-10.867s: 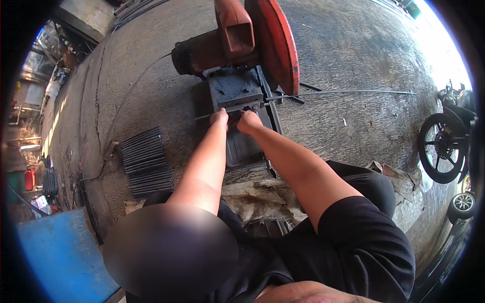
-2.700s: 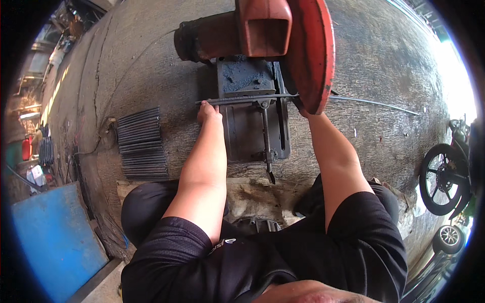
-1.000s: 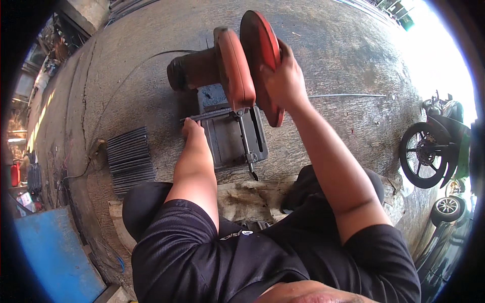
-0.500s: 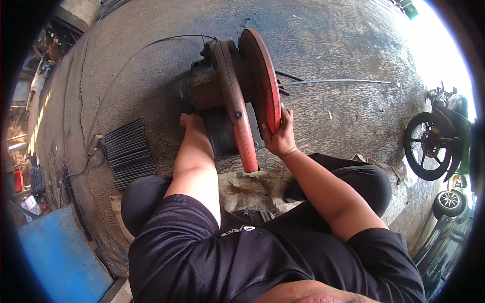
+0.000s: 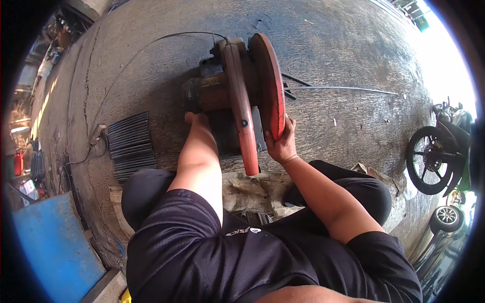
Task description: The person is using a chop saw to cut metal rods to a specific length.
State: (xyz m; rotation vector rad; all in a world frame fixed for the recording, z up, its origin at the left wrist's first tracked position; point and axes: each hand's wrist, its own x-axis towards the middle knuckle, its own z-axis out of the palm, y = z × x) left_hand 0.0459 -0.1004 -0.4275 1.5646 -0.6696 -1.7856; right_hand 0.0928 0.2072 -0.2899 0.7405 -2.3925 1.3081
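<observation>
A worn red chop saw (image 5: 237, 96) stands on the ground in front of me, its handle pointing toward my body and its round blade guard (image 5: 273, 86) on the right side. My right hand (image 5: 283, 143) is closed at the guard's lower near edge, thumb on one side and fingers on the other. Beside the saw's dark base (image 5: 222, 129), my left hand (image 5: 194, 119) reaches under the motor end; its fingers are mostly hidden there. A long thin metal rod (image 5: 343, 90) runs out from the saw to the right, with short dark bars (image 5: 297, 80) near it.
Dark cut bars (image 5: 131, 146) lie in a row left of my knee. A power cord (image 5: 118, 73) curves across the ground from the saw. At lower left is a blue panel (image 5: 55, 247). A motorcycle (image 5: 434, 146) and a car wheel (image 5: 447, 217) stand at right.
The whole view has shifted slightly, so the saw and ground appear a little farther right and lower. Both hands keep their places at the saw.
</observation>
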